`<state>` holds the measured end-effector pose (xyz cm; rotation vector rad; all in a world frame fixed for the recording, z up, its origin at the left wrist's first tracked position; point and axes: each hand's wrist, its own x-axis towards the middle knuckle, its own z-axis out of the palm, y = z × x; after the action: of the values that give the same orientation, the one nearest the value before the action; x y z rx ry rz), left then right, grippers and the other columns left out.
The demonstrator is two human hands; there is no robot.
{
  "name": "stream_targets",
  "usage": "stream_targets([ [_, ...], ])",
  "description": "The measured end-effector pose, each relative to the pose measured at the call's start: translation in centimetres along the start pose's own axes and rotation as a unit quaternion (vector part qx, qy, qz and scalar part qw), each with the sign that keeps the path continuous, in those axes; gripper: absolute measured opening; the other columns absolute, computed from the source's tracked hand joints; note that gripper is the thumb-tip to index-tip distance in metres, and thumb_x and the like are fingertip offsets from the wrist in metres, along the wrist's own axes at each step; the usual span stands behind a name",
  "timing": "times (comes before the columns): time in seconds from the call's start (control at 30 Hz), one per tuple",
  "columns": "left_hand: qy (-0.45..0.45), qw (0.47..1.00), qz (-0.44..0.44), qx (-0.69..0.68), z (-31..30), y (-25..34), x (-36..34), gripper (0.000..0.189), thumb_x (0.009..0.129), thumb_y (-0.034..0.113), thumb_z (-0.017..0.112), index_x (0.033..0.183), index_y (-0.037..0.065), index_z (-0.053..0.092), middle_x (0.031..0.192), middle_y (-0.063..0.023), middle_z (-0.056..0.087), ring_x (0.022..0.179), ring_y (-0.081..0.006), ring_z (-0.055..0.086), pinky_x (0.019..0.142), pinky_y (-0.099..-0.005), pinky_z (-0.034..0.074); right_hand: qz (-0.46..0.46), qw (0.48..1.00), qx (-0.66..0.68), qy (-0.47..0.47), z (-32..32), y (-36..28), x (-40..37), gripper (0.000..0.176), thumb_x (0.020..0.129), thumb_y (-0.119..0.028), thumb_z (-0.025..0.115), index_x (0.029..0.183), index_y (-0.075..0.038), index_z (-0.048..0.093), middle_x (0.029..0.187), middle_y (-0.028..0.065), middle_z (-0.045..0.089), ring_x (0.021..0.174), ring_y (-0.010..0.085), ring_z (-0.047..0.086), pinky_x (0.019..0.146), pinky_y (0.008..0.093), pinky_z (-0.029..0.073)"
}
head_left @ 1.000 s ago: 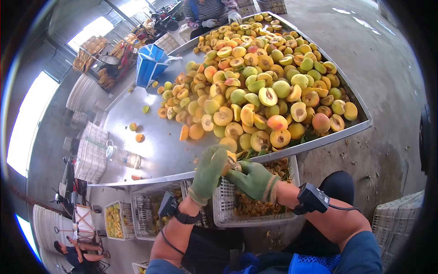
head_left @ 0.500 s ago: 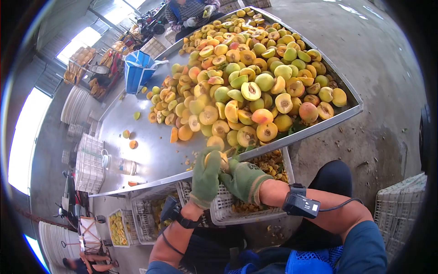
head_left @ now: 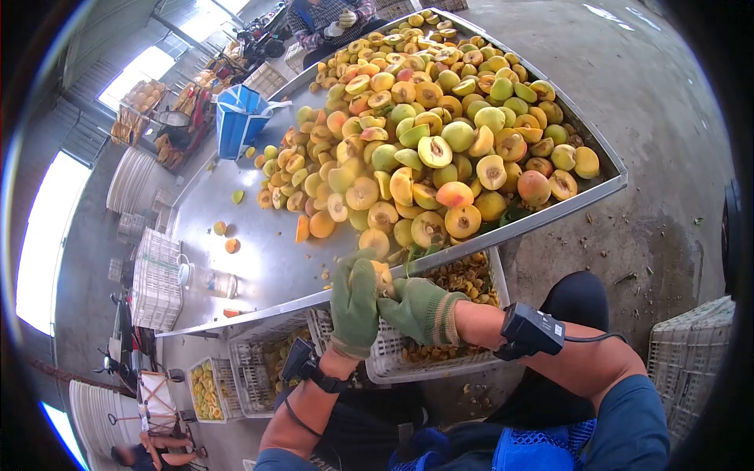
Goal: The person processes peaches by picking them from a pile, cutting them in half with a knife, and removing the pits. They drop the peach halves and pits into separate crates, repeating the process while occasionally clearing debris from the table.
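My left hand (head_left: 355, 304), in a green knitted glove, is closed around a piece of yellow peach (head_left: 382, 275) at the near edge of the metal table. Its cut face is partly hidden by the fingers. Beside it my right hand (head_left: 424, 312), gloved the same way, is closed with its fingertips against the fruit; whatever they grip is hidden. Just beyond both hands lies a large heap of peaches (head_left: 440, 153), many cut in half with brown hollows showing. Below my right hand stands a white crate (head_left: 499, 284) with brown-yellow scraps (head_left: 470, 281) in it.
The metal table (head_left: 259, 267) has a raised rim. On it are a blue bag (head_left: 238, 122) and a clear plastic jug (head_left: 210, 281). Crates stand below and at right, one crate (head_left: 229, 392) holding yellow pieces. Across the table sits a person (head_left: 334, 22) in gloves.
My right forearm has rolled, turning its wrist device, while both hands stay together at the peach piece. The person opposite has brought their hands together.
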<state>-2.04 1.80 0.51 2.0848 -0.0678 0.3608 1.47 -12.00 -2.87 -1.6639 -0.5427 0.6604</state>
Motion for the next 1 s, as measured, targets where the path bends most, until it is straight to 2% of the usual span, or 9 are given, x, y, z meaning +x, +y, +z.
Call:
stream_targets([
  [0.13, 0.010, 0.998, -0.031, -0.054, 0.3, -0.3, -0.4, 0.042, 0.112, 0.034, 0.039, 0.127, -0.001, 0.056, 0.119, -0.0141, 0.060, 0.105, -0.0203, 0.059, 0.094, -0.0351, 0.050, 0.016, 0.994, 0.093, -0.057, -0.4, -0.1, -0.1, 0.033, 0.100, -0.033, 0.056, 0.094, -0.002, 0.067, 0.070, 0.0035, 0.063, 0.058, 0.0189, 0.060, 0.054, 0.0333, 0.048],
  [0.23, 0.021, 0.985, 0.131, 0.113, 0.1, -1.9, -0.2, 0.043, 0.112, 0.038, 0.038, 0.130, 0.002, 0.055, 0.117, -0.0126, 0.062, 0.103, -0.0197, 0.060, 0.093, -0.0351, 0.050, 0.159, 0.967, 0.163, -0.114, -2.7, -4.1, -2.2, 0.035, 0.094, -0.036, 0.057, 0.090, -0.003, 0.066, 0.068, 0.0094, 0.064, 0.054, 0.0276, 0.062, 0.050, 0.0406, 0.050],
  [0.33, 0.020, 0.999, 0.035, -0.025, 0.6, -1.3, -1.0, 0.047, 0.112, 0.043, 0.035, 0.133, 0.005, 0.052, 0.117, -0.0121, 0.062, 0.104, -0.0194, 0.060, 0.094, -0.0354, 0.051, 0.188, 0.926, 0.253, -0.209, -4.0, -4.5, -2.8, 0.027, 0.095, -0.035, 0.058, 0.087, -0.009, 0.063, 0.059, -0.0017, 0.051, 0.042, 0.0137, 0.047, 0.038, 0.0323, 0.040],
  [0.43, -0.025, 0.986, -0.015, -0.162, 0.6, 0.1, -1.7, 0.052, 0.112, 0.047, 0.031, 0.137, 0.005, 0.048, 0.120, -0.0124, 0.062, 0.107, -0.0196, 0.061, 0.097, -0.0355, 0.050, 0.218, 0.799, 0.426, -0.364, -4.3, -2.7, -2.4, 0.028, 0.099, -0.037, 0.058, 0.088, -0.011, 0.060, 0.054, -0.0054, 0.044, 0.036, 0.0090, 0.040, 0.032, 0.0261, 0.033],
  [0.53, -0.054, 0.989, -0.022, -0.140, 0.4, 1.5, -1.2, 0.056, 0.111, 0.050, 0.029, 0.140, 0.005, 0.046, 0.123, -0.0126, 0.062, 0.111, -0.0196, 0.061, 0.099, -0.0359, 0.050, 0.176, 0.781, 0.487, -0.350, -3.6, -2.1, -2.3, 0.031, 0.101, -0.038, 0.058, 0.085, -0.012, 0.058, 0.052, -0.0063, 0.040, 0.035, 0.0073, 0.036, 0.031, 0.0240, 0.029],
  [0.73, -0.022, 0.960, -0.092, -0.262, 0.5, 2.4, -2.1, 0.052, 0.111, 0.047, 0.036, 0.140, 0.004, 0.046, 0.121, -0.0108, 0.063, 0.108, -0.0171, 0.060, 0.097, -0.0334, 0.049, 0.110, 0.803, 0.481, -0.334, -1.9, -1.3, -2.9, 0.032, 0.100, -0.040, 0.058, 0.084, -0.012, 0.057, 0.050, -0.0054, 0.043, 0.033, 0.0072, 0.037, 0.030, 0.0235, 0.030],
  [0.83, -0.029, 0.976, -0.047, -0.210, 0.0, 1.2, -2.6, 0.054, 0.110, 0.049, 0.039, 0.140, 0.006, 0.047, 0.122, -0.0099, 0.063, 0.109, -0.0172, 0.061, 0.096, -0.0348, 0.050, 0.096, 0.795, 0.484, -0.354, -1.9, -1.6, -3.6, 0.034, 0.103, -0.040, 0.054, 0.084, -0.011, 0.057, 0.049, -0.0051, 0.043, 0.032, 0.0077, 0.038, 0.029, 0.0244, 0.029],
  [0.93, -0.033, 0.888, -0.161, -0.430, -0.3, 0.7, -3.1, 0.055, 0.109, 0.051, 0.039, 0.140, 0.006, 0.047, 0.121, -0.0095, 0.063, 0.109, -0.0177, 0.061, 0.095, -0.0362, 0.052, 0.095, 0.752, 0.524, -0.388, -3.0, -2.5, -4.8, 0.036, 0.106, -0.038, 0.050, 0.082, -0.011, 0.055, 0.049, -0.0054, 0.041, 0.032, 0.0072, 0.037, 0.029, 0.0233, 0.028],
  [1.0, -0.008, 0.870, -0.178, -0.459, -0.7, 0.8, -3.0, 0.059, 0.108, 0.057, 0.037, 0.138, 0.008, 0.050, 0.119, -0.0086, 0.064, 0.105, -0.0179, 0.063, 0.088, -0.0344, 0.054, 0.092, 0.768, 0.514, -0.372, -3.3, -2.6, -5.4, 0.044, 0.107, -0.044, 0.044, 0.081, -0.010, 0.056, 0.048, -0.0059, 0.039, 0.033, 0.0060, 0.035, 0.030, 0.0226, 0.027],
])
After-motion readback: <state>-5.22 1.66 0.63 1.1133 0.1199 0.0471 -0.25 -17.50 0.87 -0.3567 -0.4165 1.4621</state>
